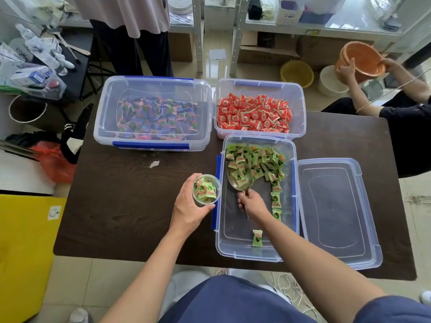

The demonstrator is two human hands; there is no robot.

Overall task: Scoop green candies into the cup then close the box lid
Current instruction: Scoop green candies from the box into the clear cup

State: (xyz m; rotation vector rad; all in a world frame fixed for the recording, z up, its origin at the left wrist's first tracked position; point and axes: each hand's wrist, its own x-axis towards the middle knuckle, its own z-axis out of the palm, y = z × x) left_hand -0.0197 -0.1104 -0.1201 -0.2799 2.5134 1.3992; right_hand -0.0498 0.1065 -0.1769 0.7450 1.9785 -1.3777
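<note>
The right hand (253,205) has its fingers (241,201) clenched around the thin handle of a dull metal scoop (239,177), whose rounded bowl lies just beyond them, loaded with a few green candies (258,162). The rest of those crinkly wrapped sweets are heaped at the far end of the clear plastic box (256,255), trailing along its right wall, with one stray piece near the front. The left hand (189,209) has its fingers wrapped around a small clear round cup (206,190), partly filled with green candies, held just left of the box's blue-clipped edge and level with the scoop. The box's clear lid (338,213) lies flat on the dark wood-grain desk (121,206), touching the box on its right. Farther off stand two more clear boxes, one of blue-and-pink sweets (156,117), one of red sweets (254,114).
</note>
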